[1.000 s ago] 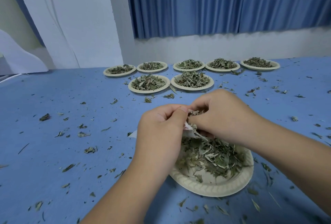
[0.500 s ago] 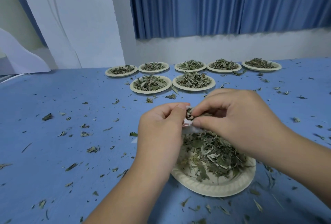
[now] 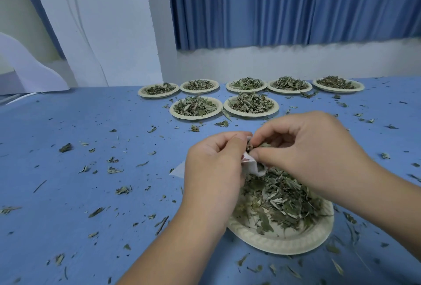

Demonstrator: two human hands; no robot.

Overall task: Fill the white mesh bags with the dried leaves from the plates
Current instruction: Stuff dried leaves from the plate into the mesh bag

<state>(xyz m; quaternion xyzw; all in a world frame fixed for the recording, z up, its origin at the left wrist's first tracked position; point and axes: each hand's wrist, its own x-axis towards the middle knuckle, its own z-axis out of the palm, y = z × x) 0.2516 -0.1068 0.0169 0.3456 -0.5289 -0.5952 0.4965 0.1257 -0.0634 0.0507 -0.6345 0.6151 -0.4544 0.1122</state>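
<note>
Over plate [image 3: 284, 242], L hand [image 3: 213, 170] pinches bag [image 3: 251, 166] mouth open so R hand [image 3: 312, 150], fingers pinched on leaves [image 3: 249, 146], can stuff them in.

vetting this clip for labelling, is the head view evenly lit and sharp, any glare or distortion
Head view: soft even light, no glare, faint shadows under the left hand and right hand; head view edges show wide-angle stretching, and the curtain hem looks smeared; the white mesh bag and near plate are fairly sharp.

Pinching small white mesh bag [image 3: 252, 166] in left hand [image 3: 214, 170], above round cream paper plate [image 3: 284, 242]. Pinching dried green leaves [image 3: 250, 146] in right hand [image 3: 312, 148].
</note>
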